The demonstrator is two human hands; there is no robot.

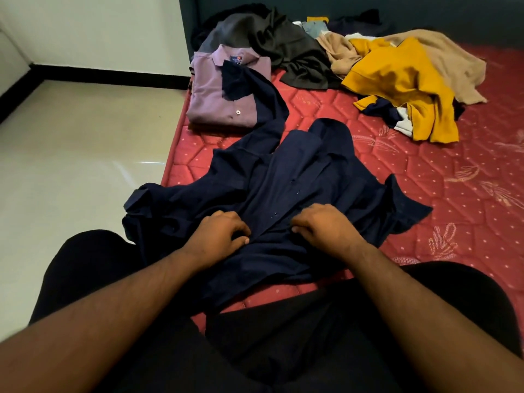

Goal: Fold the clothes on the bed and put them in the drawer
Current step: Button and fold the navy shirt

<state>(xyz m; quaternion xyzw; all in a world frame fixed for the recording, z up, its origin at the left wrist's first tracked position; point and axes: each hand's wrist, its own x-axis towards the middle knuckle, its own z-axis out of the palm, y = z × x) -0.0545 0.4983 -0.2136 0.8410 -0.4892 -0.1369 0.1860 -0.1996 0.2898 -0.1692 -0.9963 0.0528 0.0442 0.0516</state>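
Note:
A navy button shirt (297,171) lies spread front-up on the red mattress (425,180), one sleeve reaching up over a folded purple shirt (215,92). My left hand (221,231) and my right hand (326,225) sit on the shirt's front near the button strip, fingers curled and pinching the cloth on either side of it. The shirt's lower hem runs over the mattress edge toward my legs. No drawer is in view.
Unfolded clothes lie at the back of the bed: a dark grey garment (283,46), a beige one (442,52) and a yellow one (402,86). Pale tiled floor (71,143) lies left of the mattress. A dark headboard (368,7) stands behind.

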